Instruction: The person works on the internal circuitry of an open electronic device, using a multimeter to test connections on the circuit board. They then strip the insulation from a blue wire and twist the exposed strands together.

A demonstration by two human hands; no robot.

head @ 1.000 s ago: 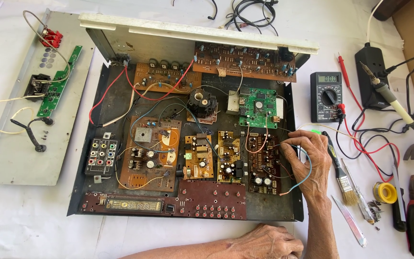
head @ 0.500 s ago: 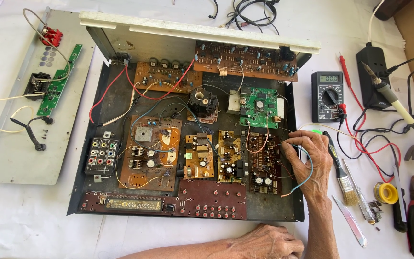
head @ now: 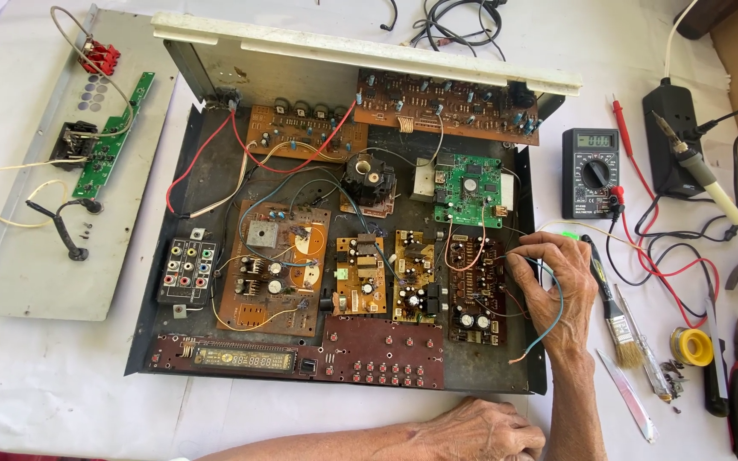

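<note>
Inside one open chassis (head: 207,179), right hand (head: 557,290) pinches one blue wire (head: 553,316); left hand (head: 480,431) rests, fingers curled

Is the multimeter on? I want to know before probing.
On. The multimeter beside the chassis shows digits on its lit display, and its dial is turned off vertical.
</note>
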